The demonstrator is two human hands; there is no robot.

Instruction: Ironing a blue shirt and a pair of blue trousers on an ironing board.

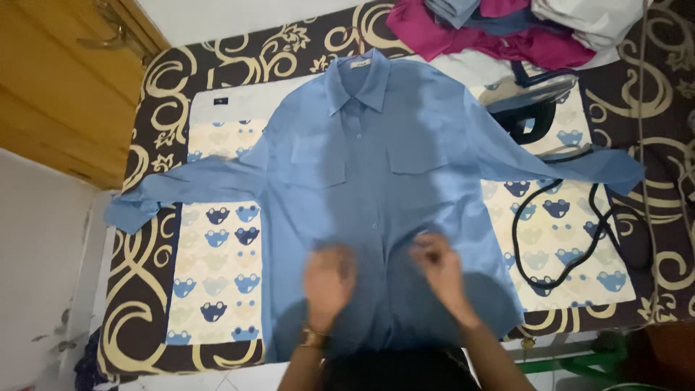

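Both hands sit low in the frame, just either side of the shirt's (376, 166) button line near the hem. The left hand (329, 279) is a bit left of centre and the right hand (436, 269) a bit right of it. Both are motion-blurred. The right looks like its fingers are bunched on the fabric at the placket, and the left looks pressed or curled onto the cloth, but honestly I can't tell whether either one is really pinching the fabric or just resting on it.

The shirt is blue and lies front-up. Its long axis runs straight up the frame from the hands, with the collar at top centre and the hem at the bottom, so the whole garment lies above the hands. Neither hand is clearly closer to the middle. The sleeves go out sideways, one to the left edge and one to the right.

Under it is a frog-print cloth (217, 275) on a dark swirl-pattern mattress (156, 108). An iron (532, 101) sits at upper right with its cord (572, 239) looping down the right side. A clothes pile (507, 25) is at the top, and a wooden door (58, 72) is at upper left.
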